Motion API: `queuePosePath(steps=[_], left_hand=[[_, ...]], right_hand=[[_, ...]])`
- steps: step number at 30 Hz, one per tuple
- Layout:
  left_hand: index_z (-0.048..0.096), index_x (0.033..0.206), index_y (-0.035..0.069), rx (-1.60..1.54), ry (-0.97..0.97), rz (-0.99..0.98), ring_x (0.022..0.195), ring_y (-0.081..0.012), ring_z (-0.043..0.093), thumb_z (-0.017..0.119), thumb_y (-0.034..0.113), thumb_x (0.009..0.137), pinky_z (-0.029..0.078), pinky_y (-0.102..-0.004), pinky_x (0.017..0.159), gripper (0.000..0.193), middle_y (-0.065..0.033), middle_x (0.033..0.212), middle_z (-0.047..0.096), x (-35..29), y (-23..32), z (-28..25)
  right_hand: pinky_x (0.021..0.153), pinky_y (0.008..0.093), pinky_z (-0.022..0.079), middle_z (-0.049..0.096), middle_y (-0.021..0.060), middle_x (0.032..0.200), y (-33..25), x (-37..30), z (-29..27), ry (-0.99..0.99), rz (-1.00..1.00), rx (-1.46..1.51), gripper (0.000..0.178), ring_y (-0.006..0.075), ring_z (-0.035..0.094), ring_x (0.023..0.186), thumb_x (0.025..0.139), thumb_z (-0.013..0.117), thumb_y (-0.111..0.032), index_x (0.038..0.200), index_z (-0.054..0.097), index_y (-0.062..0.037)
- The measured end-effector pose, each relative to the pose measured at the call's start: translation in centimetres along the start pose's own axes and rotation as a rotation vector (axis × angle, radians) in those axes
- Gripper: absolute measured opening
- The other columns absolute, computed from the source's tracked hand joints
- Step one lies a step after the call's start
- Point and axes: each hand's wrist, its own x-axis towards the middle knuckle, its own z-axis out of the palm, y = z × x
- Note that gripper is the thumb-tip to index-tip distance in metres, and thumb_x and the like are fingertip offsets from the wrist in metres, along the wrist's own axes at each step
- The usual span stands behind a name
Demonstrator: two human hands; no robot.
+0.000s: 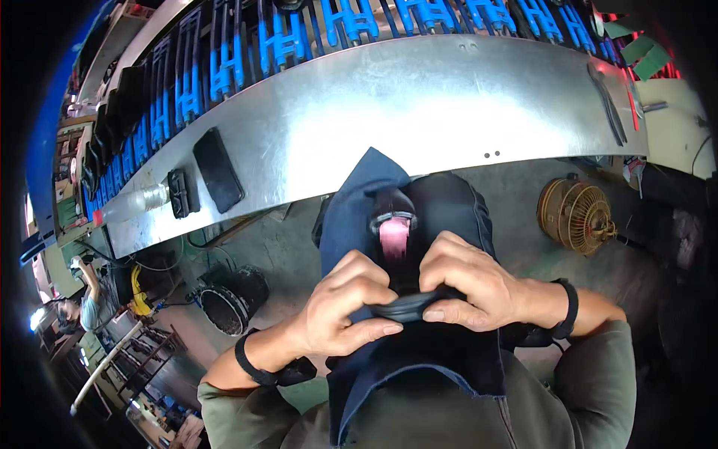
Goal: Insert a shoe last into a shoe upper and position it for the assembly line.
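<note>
My left hand (pixel 349 305) and my right hand (pixel 470 286) face each other over my lap. Both pinch the thick, rounded edge of a smooth black piece (pixel 407 307), thumbs on the near side and curled fingers on the far side. Its exact kind is unclear, and my fingers cover both its ends. Just beyond, a rounded black end (pixel 392 203) stands up between my thighs with a pink patch (pixel 393 238) below it. Whether this belongs to the held piece cannot be told. A dark blue apron (pixel 348 217) lies under it all.
A shiny metal table (pixel 321 120) curves ahead, bearing a black phone (pixel 218 170), a small black case (pixel 179 193), a clear bottle (pixel 148 197) and dark pliers-like tools (pixel 607 105). Blue forked frames (pixel 280 46) line its far side. A bucket (pixel 224 308), a round fan (pixel 574 215) and another person (pixel 88 303) are beyond.
</note>
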Motion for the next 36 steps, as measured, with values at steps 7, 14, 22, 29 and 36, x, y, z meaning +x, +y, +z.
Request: queuePosePath(steps=[7, 14, 22, 29, 36], left_hand=[[0.063, 0.103, 0.001, -0.130, 0.162, -0.397, 0.082, -0.0181, 0.054, 0.076, 0.005, 0.088, 0.044, -0.0304, 0.074, 0.020, -0.0084, 0.094, 0.057, 3.7, -3.6, -0.7], [0.064, 0.107, -0.001, 0.373, 0.052, -0.231, 0.090, -0.0339, 0.059, 0.077, 0.013, 0.085, 0.050, -0.0420, 0.082, 0.029, -0.0165, 0.103, 0.062, 5.4, -4.2, -2.5], [0.062, 0.106, 0.002, 0.370, 0.371, -0.177, 0.103, -0.0337, 0.061, 0.073, 0.007, 0.083, 0.052, -0.0424, 0.085, 0.025, -0.0131, 0.109, 0.063, 2.4, 2.6, 3.3], [0.035, 0.151, 0.002, -0.608, 0.471, -0.236, 0.139, -0.0233, 0.042, 0.057, 0.035, 0.103, 0.030, -0.0375, 0.117, 0.063, -0.0134, 0.145, 0.045, -3.8, 0.4, 7.2], [0.034, 0.153, -0.002, 0.079, 0.318, 0.502, 0.143, -0.0331, 0.037, 0.053, 0.042, 0.100, 0.025, -0.0427, 0.120, 0.071, -0.0211, 0.152, 0.040, -5.9, 13.2, 2.9]], right_hand=[[0.067, 0.0426, 0.049, 0.055, 0.0169, 0.097, 2.5, 2.5, 0.2, 0.231, 0.501, 0.028, 0.040, 0.0339, 0.059, 0.079, 0.085, 0.081, -0.018, 0.106, 0.051, -0.0030], [0.071, 0.0451, 0.051, 0.051, 0.0193, 0.103, 3.4, 3.5, -0.6, 0.304, 0.459, -0.222, 0.053, 0.0385, 0.059, 0.084, 0.079, 0.086, -0.021, 0.112, 0.049, -0.0032], [0.115, 0.0442, 0.031, 0.049, 0.0215, 0.143, 1.3, 1.3, 2.3, 0.281, 0.306, 0.382, 0.053, 0.0340, 0.045, 0.136, 0.101, 0.052, -0.039, 0.132, 0.057, 0.0028], [0.115, 0.0413, 0.030, 0.052, 0.0239, 0.142, -5.4, 0.0, 9.5, 0.441, 0.153, 0.363, 0.051, 0.0316, 0.046, 0.134, 0.098, 0.041, -0.039, 0.107, 0.067, 0.0043], [0.114, 0.0476, 0.032, 0.046, 0.0145, 0.147, -14.5, 0.1, 9.0, 0.536, -0.506, 0.469, 0.059, 0.0306, 0.046, 0.133, 0.102, 0.044, -0.057, 0.132, 0.055, -0.0071]])
